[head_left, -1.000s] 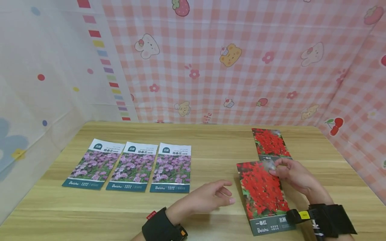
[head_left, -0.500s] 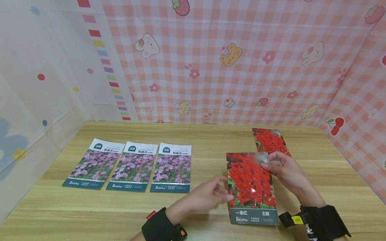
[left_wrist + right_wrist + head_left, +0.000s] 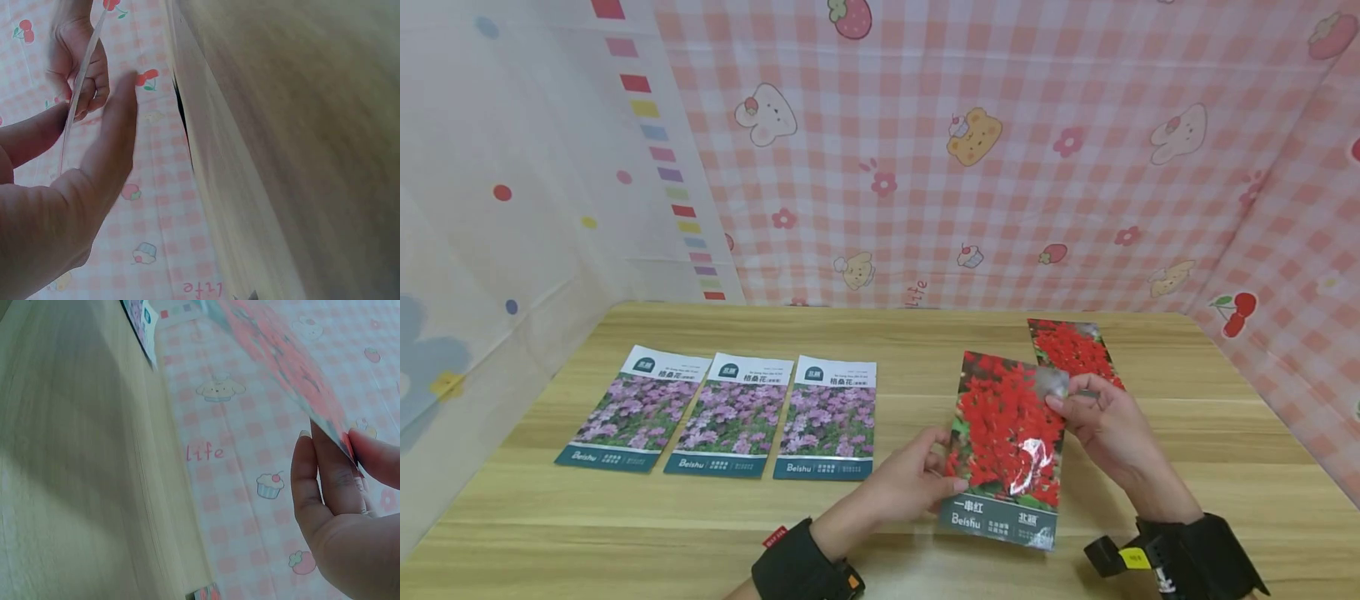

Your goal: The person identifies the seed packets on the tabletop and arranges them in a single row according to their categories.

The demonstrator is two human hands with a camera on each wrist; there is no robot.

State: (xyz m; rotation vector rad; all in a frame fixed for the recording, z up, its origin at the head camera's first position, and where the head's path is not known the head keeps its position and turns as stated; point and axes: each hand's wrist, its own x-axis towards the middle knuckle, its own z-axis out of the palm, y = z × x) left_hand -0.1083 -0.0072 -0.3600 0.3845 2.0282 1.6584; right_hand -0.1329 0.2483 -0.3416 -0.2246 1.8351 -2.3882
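A seed packet with red flowers [image 3: 1003,433] is held up off the wooden table, its top leaning slightly away. My right hand [image 3: 1108,429] pinches its upper right corner between thumb and fingers; the right wrist view shows this pinch on the packet [image 3: 290,362] up close. At the lower left edge my left hand [image 3: 902,479] holds it, thumb on the front and fingers behind. Edge-on in the left wrist view, the packet [image 3: 84,69] runs between the thumb and fingers of that hand. Behind the right hand lies another red-flowered packet [image 3: 1075,354], its lower part hidden.
On the left of the table [image 3: 700,542], three purple-flowered seed packets lie in a row: the left one [image 3: 634,408], the middle one [image 3: 727,417] and the right one [image 3: 826,421]. A pink checked cloth [image 3: 910,208] hangs along the table's back edge.
The red packet has moved left and up, and now tilts with its top to the right. My left hand, apart from it at first, has closed on its lower left edge.
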